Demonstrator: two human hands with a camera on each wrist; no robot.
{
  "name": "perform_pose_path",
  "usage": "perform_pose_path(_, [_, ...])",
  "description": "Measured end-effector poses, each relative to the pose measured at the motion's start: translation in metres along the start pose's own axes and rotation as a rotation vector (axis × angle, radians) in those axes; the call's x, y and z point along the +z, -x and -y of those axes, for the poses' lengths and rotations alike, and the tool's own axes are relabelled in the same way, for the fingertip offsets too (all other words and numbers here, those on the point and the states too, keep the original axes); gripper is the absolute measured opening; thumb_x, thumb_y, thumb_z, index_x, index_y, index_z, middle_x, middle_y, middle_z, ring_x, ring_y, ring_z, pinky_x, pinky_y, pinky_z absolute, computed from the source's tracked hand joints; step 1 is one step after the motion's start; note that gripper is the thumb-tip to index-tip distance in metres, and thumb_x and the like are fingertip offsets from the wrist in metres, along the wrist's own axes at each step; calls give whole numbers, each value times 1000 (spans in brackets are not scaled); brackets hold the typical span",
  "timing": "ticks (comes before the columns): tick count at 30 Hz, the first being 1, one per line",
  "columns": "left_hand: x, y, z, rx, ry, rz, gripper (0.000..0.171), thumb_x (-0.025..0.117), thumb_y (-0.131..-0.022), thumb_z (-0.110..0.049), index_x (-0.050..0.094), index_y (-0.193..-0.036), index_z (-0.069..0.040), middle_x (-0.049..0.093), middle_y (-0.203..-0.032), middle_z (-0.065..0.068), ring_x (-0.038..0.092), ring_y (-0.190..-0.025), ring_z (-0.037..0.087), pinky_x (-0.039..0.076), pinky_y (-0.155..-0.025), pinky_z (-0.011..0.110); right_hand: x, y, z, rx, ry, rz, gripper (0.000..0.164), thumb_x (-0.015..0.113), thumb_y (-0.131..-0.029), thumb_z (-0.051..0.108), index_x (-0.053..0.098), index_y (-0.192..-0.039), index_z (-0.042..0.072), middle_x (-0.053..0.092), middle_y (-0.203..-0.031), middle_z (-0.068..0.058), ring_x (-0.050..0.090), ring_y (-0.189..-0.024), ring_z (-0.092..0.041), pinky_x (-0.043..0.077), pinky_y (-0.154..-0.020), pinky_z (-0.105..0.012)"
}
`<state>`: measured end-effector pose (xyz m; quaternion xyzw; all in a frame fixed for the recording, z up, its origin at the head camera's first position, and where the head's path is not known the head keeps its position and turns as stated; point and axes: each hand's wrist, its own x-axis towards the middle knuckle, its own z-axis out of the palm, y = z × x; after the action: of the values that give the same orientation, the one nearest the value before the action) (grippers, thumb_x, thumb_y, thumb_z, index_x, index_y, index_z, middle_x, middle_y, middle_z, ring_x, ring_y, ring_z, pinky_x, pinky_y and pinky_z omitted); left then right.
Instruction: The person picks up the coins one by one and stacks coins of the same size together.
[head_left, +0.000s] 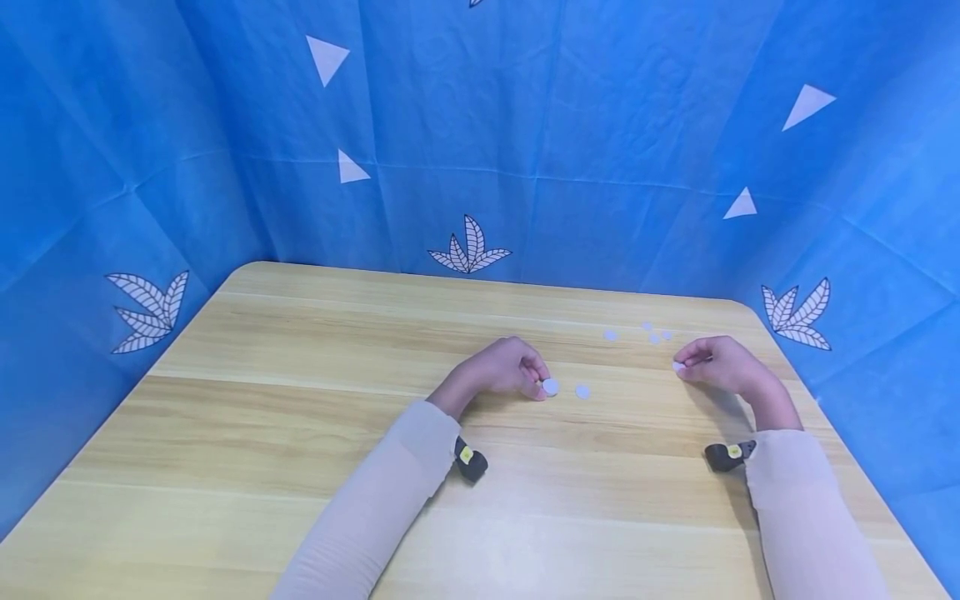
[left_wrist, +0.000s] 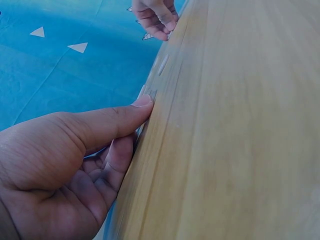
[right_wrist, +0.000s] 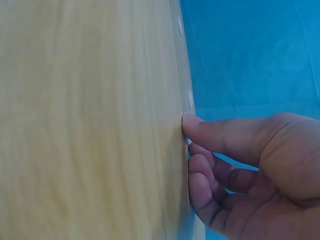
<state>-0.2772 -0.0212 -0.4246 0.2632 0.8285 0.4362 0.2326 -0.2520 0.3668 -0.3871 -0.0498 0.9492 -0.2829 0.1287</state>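
Near the middle of the table, my left hand [head_left: 504, 367] pinches a small white disc [head_left: 551, 387] between thumb and fingers, low over the wood. A second white disc [head_left: 582, 391] lies flat just right of it. Farther right, my right hand [head_left: 725, 367] pinches another white disc [head_left: 678, 367] by the fingertips, close to the tabletop. In the right wrist view, the thumb and fingers of the right hand [right_wrist: 250, 155] hide most of that disc. The left wrist view shows the left hand [left_wrist: 75, 155] with its thumb over the held piece.
Several small pale discs [head_left: 611, 335] lie scattered toward the back right of the wooden table [head_left: 300, 400]. A blue curtain [head_left: 600, 108] with white triangles and leaf prints hangs around the table's back and sides. A black wrist camera [head_left: 470, 461] sits at the left cuff.
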Motion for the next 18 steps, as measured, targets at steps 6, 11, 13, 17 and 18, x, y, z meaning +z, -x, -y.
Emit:
perform_pose_path(6, [-1, 1, -1, 5, 13, 8, 18, 88, -81, -12, 77, -96, -12, 71, -87, -1, 61, -83, 14, 51, -78, 26, 0, 0, -1, 5, -8, 28, 30, 71, -96, 15, 65, -117, -6, 67, -109, -14, 60, -100, -23, 47, -87, -35])
perform_pose_path(11, [0, 0, -1, 2, 2, 2, 18, 89, -81, -14, 77, -95, -14, 71, -86, -1, 61, -83, 14, 51, -78, 26, 1, 0, 0, -10, -44, 63, 28, 69, -95, 9, 63, -117, -7, 66, -111, -15, 60, -102, -24, 49, -84, -27])
perform_pose_path(13, [0, 0, 0, 0, 0, 1, 18, 89, -81, -14, 77, -94, -14, 71, -86, -2, 61, -83, 14, 51, -78, 26, 2, 0, 1, -19, -52, 70, 27, 68, -94, 7, 63, -117, -7, 66, -111, -15, 59, -102, -24, 49, -83, -24])
perform_pose_path(17, [0, 0, -1, 2, 2, 2, 18, 88, -81, -14, 77, -95, -14, 71, -87, -2, 61, -83, 14, 51, -79, 26, 3, 0, 2, -33, -62, 80, 28, 69, -92, 5, 62, -117, -7, 64, -108, -15, 57, -99, -24, 49, -80, -23])
perform_pose_path(18, [0, 0, -1, 5, 3, 3, 18, 88, -81, -13, 77, -95, -14, 71, -87, -2, 61, -83, 14, 51, -79, 26, 3, 0, 2, -35, -65, 84, 28, 69, -92, 5, 62, -116, -7, 64, -107, -14, 57, -98, -23, 49, -80, -24])
